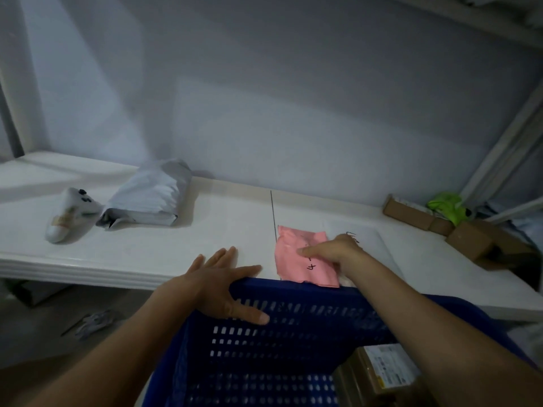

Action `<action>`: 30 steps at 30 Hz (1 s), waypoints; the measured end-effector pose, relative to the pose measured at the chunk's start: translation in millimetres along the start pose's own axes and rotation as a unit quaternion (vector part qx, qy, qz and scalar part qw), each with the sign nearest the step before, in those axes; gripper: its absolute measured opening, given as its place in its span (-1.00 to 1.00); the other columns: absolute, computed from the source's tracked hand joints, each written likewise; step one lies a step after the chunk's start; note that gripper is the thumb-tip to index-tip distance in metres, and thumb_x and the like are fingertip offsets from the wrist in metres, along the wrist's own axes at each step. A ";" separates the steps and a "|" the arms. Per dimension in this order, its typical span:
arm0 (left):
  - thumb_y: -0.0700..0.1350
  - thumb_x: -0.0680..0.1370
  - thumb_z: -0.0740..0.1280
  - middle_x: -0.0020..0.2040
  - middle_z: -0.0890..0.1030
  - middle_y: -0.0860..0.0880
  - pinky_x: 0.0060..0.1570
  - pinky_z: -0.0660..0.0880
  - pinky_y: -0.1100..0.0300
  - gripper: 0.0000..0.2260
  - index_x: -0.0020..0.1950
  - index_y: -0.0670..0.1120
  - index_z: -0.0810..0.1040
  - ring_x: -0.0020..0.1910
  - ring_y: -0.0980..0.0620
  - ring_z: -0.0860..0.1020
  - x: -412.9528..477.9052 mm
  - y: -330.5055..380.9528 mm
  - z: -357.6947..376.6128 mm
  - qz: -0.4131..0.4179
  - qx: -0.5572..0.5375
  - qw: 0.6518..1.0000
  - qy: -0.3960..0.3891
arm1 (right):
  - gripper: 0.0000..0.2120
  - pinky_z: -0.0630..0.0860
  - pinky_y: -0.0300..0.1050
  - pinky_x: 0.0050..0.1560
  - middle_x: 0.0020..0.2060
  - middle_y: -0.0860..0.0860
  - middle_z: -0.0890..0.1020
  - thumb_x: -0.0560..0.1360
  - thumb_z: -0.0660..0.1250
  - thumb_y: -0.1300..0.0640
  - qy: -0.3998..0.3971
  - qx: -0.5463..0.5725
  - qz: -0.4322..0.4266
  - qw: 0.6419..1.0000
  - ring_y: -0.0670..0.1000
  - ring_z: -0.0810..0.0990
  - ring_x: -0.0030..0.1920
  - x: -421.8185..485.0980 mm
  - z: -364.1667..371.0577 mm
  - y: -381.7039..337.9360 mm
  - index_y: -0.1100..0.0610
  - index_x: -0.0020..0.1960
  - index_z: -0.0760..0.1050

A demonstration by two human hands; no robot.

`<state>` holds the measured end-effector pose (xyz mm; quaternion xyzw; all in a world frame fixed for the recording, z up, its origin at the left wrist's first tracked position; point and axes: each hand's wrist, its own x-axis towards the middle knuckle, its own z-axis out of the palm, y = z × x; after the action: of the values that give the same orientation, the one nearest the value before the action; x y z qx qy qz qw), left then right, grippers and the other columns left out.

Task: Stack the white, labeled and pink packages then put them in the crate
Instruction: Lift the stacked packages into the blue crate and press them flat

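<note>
A pink package [293, 261] with black handwriting lies on the white shelf [223, 230], on top of a flat white package [367, 245] that shows to its right. My right hand [332, 251] grips the pink package at its right side, thumb on top. The blue perforated crate [279, 342] stands just below the shelf's front edge. My left hand [223, 284] rests flat on the crate's far left rim, fingers spread. A labeled cardboard box [382, 374] lies inside the crate at the lower right.
A grey poly mailer [150, 198] and a small white taped package [70, 214] lie at the left of the shelf. Brown cardboard boxes [470, 236] and a green bag [446, 205] sit at the right end. Scraps lie on the floor [94, 321] below.
</note>
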<state>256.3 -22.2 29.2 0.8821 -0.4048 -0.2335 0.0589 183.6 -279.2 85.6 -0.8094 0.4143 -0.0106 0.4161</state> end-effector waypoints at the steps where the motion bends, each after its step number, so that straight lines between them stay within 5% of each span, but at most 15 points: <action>1: 0.76 0.09 0.10 0.70 -0.30 -0.08 0.55 -0.32 -0.29 0.18 0.64 0.37 -0.10 0.64 -0.11 -0.36 -2.8 -5.2 4.4 -0.003 0.002 1.000 -0.002 | -0.23 0.66 0.03 -0.01 -0.02 0.06 0.64 0.16 0.78 0.01 -0.013 0.021 0.010 1.000 0.11 0.66 -0.08 2.6 7.2 -3.5 0.27 0.16 0.43; 7: 0.77 0.10 0.07 0.70 -0.30 -0.08 0.56 -0.26 -0.30 0.16 0.63 0.37 -0.10 0.65 -0.12 -0.33 -20.3 -27.2 15.5 -0.023 -0.016 1.000 -0.008 | -0.51 0.71 0.15 0.07 -0.02 0.11 0.72 0.23 0.74 0.12 -0.047 0.064 -0.039 0.996 0.14 0.72 -0.04 -7.4 48.5 -24.3 0.16 0.02 0.56; 8: 0.77 0.10 0.07 0.70 -0.31 -0.08 0.56 -0.27 -0.30 0.15 0.63 0.38 -0.10 0.65 -0.12 -0.34 7.3 3.8 -2.5 0.011 0.021 1.000 -0.012 | -0.53 0.71 0.16 0.07 0.00 0.11 0.73 0.26 0.73 0.13 -0.013 0.108 -0.038 0.993 0.14 0.73 -0.03 2.3 7.4 -6.7 0.16 0.05 0.58; 14: 0.79 0.03 0.03 0.68 -0.34 -0.07 0.56 -0.29 -0.26 0.20 0.62 0.40 -0.12 0.64 -0.10 -0.37 5.1 9.8 -12.5 0.006 0.016 1.000 -0.022 | -0.52 0.72 0.06 -0.07 0.00 0.10 0.75 0.25 0.73 0.12 0.019 0.183 -0.055 0.981 0.13 0.75 -0.08 21.9 -45.9 5.9 0.15 0.08 0.60; 20: 0.79 0.02 0.05 0.68 -0.35 -0.08 0.56 -0.27 -0.25 0.21 0.61 0.41 -0.15 0.63 -0.12 -0.37 4.1 7.7 -13.4 0.010 0.031 0.999 -0.020 | -0.32 0.71 0.16 0.06 0.04 0.21 0.73 0.22 0.74 0.18 0.018 0.139 0.023 0.990 0.22 0.75 0.01 43.1 -108.8 34.4 0.32 0.24 0.56; 25: 0.79 0.03 0.07 0.68 -0.35 -0.07 0.57 -0.27 -0.23 0.19 0.61 0.43 -0.17 0.63 -0.10 -0.38 3.4 6.4 -11.4 0.007 0.035 0.999 -0.021 | -0.44 0.61 -0.06 -0.25 -0.13 0.11 0.66 0.31 0.71 0.13 0.035 0.058 0.033 0.997 0.10 0.68 -0.17 44.0 -105.1 57.0 0.23 0.16 0.51; 27: 0.78 0.07 0.09 0.68 -0.35 -0.06 0.57 -0.27 -0.23 0.16 0.60 0.43 -0.17 0.63 -0.09 -0.38 4.5 6.5 -11.2 0.007 0.038 0.999 -0.018 | -0.36 0.64 -0.01 -0.08 -0.01 0.11 0.67 0.31 0.70 -0.03 0.071 0.009 0.029 0.997 0.11 0.68 -0.05 46.0 -101.5 61.2 0.21 0.21 0.49; 30: 0.78 0.06 0.08 0.68 -0.35 -0.07 0.57 -0.27 -0.24 0.17 0.60 0.43 -0.17 0.63 -0.10 -0.38 4.6 7.5 -12.0 0.004 0.039 0.999 -0.019 | 0.14 0.48 0.11 0.38 0.43 0.18 0.48 0.13 0.64 -0.38 0.113 -0.089 0.056 0.988 0.21 0.48 0.40 48.1 -98.3 63.1 0.20 0.49 0.34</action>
<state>259.3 -31.7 40.3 0.8774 -0.4186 -0.2338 0.0178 137.9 -396.8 91.0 -0.8124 0.5023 -0.0418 0.2932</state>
